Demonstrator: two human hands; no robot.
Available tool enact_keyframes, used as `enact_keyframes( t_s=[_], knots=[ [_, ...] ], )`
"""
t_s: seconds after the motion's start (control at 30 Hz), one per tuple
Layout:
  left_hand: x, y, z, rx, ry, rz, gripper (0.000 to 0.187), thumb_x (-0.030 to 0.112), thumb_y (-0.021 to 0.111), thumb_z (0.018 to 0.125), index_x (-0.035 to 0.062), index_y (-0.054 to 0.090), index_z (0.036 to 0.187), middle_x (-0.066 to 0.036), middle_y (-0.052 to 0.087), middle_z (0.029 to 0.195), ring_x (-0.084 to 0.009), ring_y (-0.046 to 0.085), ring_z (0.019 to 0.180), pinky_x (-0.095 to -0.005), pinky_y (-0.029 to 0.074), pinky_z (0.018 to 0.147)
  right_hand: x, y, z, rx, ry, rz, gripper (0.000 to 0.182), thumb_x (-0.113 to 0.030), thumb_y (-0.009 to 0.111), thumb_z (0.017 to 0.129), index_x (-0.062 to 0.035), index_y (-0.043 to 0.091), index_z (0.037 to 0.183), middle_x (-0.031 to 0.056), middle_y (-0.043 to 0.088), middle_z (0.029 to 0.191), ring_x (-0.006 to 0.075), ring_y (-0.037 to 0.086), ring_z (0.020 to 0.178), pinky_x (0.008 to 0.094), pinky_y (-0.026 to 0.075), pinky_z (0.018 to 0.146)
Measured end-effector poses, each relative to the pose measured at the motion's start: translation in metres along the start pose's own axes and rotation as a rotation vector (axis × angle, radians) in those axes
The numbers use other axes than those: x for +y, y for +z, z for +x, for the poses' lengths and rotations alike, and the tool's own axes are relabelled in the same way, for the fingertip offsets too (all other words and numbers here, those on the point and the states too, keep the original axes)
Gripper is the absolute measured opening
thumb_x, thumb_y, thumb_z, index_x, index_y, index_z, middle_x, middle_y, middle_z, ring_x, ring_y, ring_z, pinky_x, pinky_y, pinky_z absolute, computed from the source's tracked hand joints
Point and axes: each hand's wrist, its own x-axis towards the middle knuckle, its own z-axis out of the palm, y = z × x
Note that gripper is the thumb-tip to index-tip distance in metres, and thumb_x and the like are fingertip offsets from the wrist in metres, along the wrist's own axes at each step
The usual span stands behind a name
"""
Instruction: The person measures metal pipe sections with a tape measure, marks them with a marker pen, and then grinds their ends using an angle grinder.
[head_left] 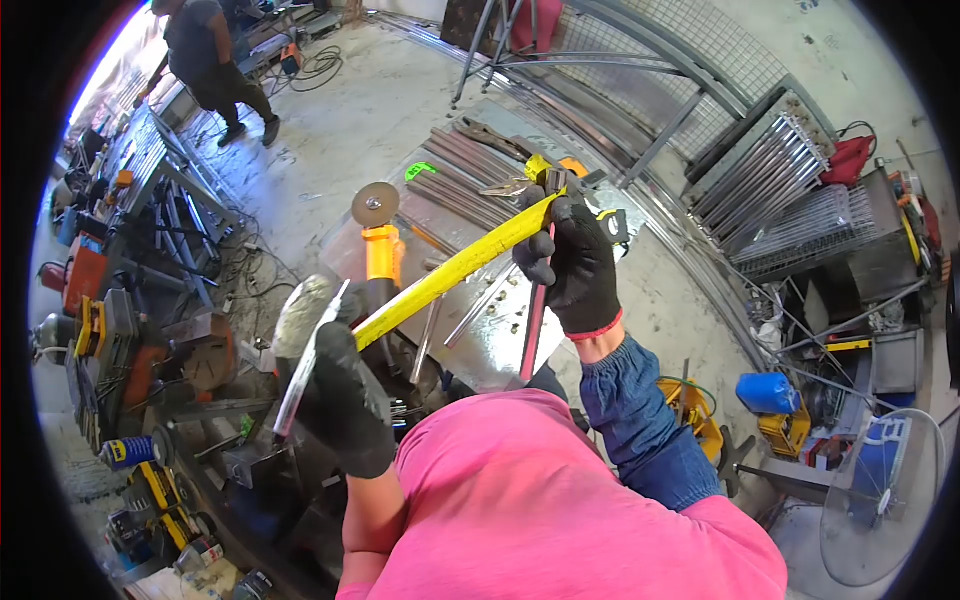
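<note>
A yellow tape measure blade stretches slantwise between my two hands, over the worktable. My left hand, in a black glove, is closed around its lower end. A slim silver marker-like stick also sticks out of that hand, beside a pale, worn, rounded object. My right hand, gloved in black with a red cuff, pinches the upper end of the blade. A narrow reddish-dark metal bar runs down from the same hand toward my body.
An orange angle grinder with its disc up lies on the metal-topped table. Several steel bars and pliers are beyond it. A person stands at the far left. Racks of metal stand at right.
</note>
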Motion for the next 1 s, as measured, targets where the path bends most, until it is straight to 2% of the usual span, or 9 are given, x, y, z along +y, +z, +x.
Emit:
enact_keyframes(
  t_s=[0.03,0.1,0.13,0.27,0.37,0.5,0.63,0.83,1.0],
  knots=[
    [-0.007,-0.003,-0.004,-0.002,-0.004,-0.009,0.043,0.021,0.069,0.106,-0.0066,0.060,0.138,-0.015,0.075,0.115,-0.0229,0.073,0.105,-0.0399,0.056,0.101,-0.001,-0.006,0.001,-0.143,0.050,0.082,0.034,-0.012,0.064,0.106,-0.0036,0.060,0.139,0.0124,0.071,0.103,0.0159,0.065,0.067,0.0288,0.052,0.052],
    [-0.015,-0.007,-0.007,0.035,0.022,-0.382,0.024,0.020,0.068,0.107,-0.0033,0.068,0.115,-0.011,0.073,0.112,-0.0193,0.067,0.104,-0.0383,0.052,0.099,0.002,-0.010,0.000,-0.107,0.038,0.119,0.033,-0.011,0.063,0.107,-0.0039,0.059,0.139,0.0157,0.073,0.111,0.0166,0.067,0.068,0.0298,0.052,0.050],
    [-0.008,-0.007,-0.007,0.009,0.043,-0.273,0.026,0.024,0.064,0.111,-0.0017,0.068,0.114,-0.009,0.070,0.108,-0.0195,0.065,0.098,-0.0374,0.052,0.095,0.002,-0.008,0.000,-0.076,0.038,0.135,0.033,-0.011,0.062,0.107,-0.0038,0.059,0.139,0.0166,0.073,0.115,0.0169,0.068,0.068,0.0299,0.052,0.049],
    [-0.003,-0.005,-0.010,0.072,0.031,-0.187,0.028,0.026,0.064,0.111,-0.0017,0.067,0.115,-0.009,0.067,0.105,-0.0204,0.062,0.096,-0.0400,0.051,0.095,0.004,-0.001,-0.001,-0.018,0.021,0.128,0.033,-0.010,0.061,0.108,-0.0039,0.057,0.141,0.0183,0.073,0.124,0.0176,0.069,0.069,0.0303,0.054,0.049],
    [-0.030,-0.012,-0.007,-0.065,0.115,0.005,0.047,0.032,0.063,0.111,-0.0069,0.065,0.137,-0.015,0.073,0.125,-0.0267,0.072,0.111,-0.0383,0.057,0.100,0.004,-0.001,-0.001,0.014,0.007,0.098,0.033,-0.011,0.061,0.108,-0.0041,0.058,0.141,0.0190,0.073,0.124,0.0173,0.069,0.069,0.0301,0.054,0.049],
    [0.021,0.012,-0.001,-0.243,0.138,0.031,0.039,0.021,0.070,0.106,-0.0048,0.068,0.135,-0.018,0.073,0.124,-0.0276,0.072,0.111,-0.0397,0.056,0.099,0.006,-0.006,-0.002,0.006,0.038,0.112,0.033,-0.012,0.061,0.109,-0.0043,0.058,0.141,0.0199,0.072,0.124,0.0162,0.068,0.068,0.0292,0.052,0.049],
    [0.019,0.026,0.015,-0.385,0.501,0.316,0.037,0.000,0.072,0.095,-0.0009,0.070,0.132,-0.020,0.073,0.120,-0.0379,0.070,0.115,-0.0459,0.055,0.102,0.005,-0.004,-0.004,0.018,0.081,0.149,0.034,-0.013,0.061,0.109,-0.0045,0.058,0.142,0.0190,0.072,0.124,0.0158,0.067,0.068,0.0288,0.051,0.049],
    [0.003,0.035,0.020,-0.434,0.493,0.242,0.035,0.002,0.071,0.097,-0.0009,0.070,0.132,-0.021,0.074,0.114,-0.0391,0.070,0.104,-0.0465,0.055,0.093,0.005,0.001,-0.005,-0.022,0.083,0.144,0.035,-0.013,0.061,0.109,-0.0047,0.057,0.143,0.0168,0.072,0.122,0.0160,0.064,0.068,0.0285,0.051,0.049],
    [-0.006,0.032,0.022,-0.543,0.201,0.151,0.035,0.001,0.070,0.097,-0.0007,0.070,0.131,-0.021,0.074,0.109,-0.0376,0.071,0.099,-0.0446,0.055,0.090,0.003,-0.001,-0.004,-0.068,0.109,0.142,0.033,-0.013,0.062,0.108,-0.0049,0.058,0.140,0.0164,0.071,0.122,0.0164,0.063,0.069,0.0279,0.051,0.048]
  ],
)
